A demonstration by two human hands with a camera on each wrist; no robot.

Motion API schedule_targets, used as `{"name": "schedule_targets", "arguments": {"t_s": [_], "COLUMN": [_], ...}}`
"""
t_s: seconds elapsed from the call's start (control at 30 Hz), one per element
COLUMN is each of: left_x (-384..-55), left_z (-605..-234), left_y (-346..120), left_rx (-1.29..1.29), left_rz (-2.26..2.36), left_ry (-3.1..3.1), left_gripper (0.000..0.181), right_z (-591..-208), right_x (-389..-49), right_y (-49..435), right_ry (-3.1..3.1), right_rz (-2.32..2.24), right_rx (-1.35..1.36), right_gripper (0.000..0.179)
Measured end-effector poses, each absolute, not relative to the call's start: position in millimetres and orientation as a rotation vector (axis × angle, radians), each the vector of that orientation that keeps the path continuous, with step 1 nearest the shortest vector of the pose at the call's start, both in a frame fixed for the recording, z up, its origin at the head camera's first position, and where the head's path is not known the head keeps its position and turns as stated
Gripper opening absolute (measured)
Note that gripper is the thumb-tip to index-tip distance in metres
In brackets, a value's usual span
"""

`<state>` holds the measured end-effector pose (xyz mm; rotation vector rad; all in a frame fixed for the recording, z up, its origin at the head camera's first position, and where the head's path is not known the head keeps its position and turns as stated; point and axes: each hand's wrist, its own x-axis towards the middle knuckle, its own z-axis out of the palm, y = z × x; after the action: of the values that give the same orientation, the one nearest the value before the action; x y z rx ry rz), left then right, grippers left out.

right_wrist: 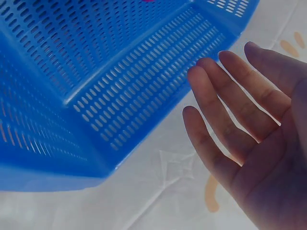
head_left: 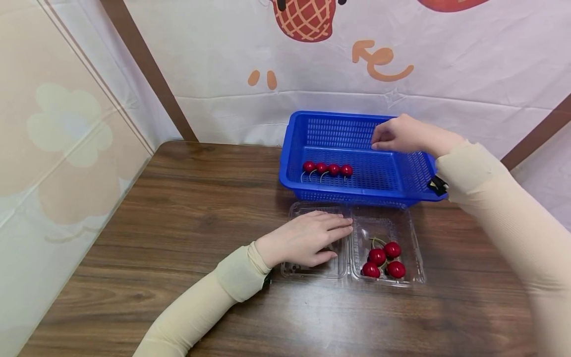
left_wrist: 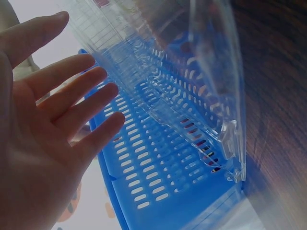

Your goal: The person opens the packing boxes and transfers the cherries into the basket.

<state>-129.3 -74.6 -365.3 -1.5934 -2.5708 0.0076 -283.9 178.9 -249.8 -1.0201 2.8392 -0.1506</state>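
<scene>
My left hand (head_left: 308,238) is over the left half of a clear plastic clamshell box (head_left: 349,263), its fingers straight and reaching toward the fold. Whether it touches the plastic, I cannot tell. Several red cherries (head_left: 377,256) with stems lie in the box's right half. Behind the box stands a blue plastic basket (head_left: 374,171) with slotted walls. Several more cherries (head_left: 333,170) form a row at its left front. Above the basket's right part is my right hand (head_left: 408,134), fingers loosely bent; in the right wrist view its palm (right_wrist: 268,172) holds nothing.
The basket and box stand on a dark wooden table (head_left: 178,213). A printed cloth (head_left: 214,109) hangs right behind the basket. A black clip-like piece (head_left: 437,185) shows at my right sleeve, by the basket's right rim.
</scene>
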Motion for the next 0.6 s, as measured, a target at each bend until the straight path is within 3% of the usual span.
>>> {"name": "schedule_targets", "arguments": {"t_s": [0.6], "left_x": [-129.9], "left_z": [-366.1], "left_y": [-73.5], "left_rx": [-1.606], "left_rz": [-0.003], "left_ry": [-2.546], "left_gripper": [0.06], "right_z": [-243.9], "right_x": [-238.9], "right_y": [194.5], "right_ry": [2.929], "right_rz": [-0.234], "right_rx": [-1.284], "right_gripper": [0.004]}}
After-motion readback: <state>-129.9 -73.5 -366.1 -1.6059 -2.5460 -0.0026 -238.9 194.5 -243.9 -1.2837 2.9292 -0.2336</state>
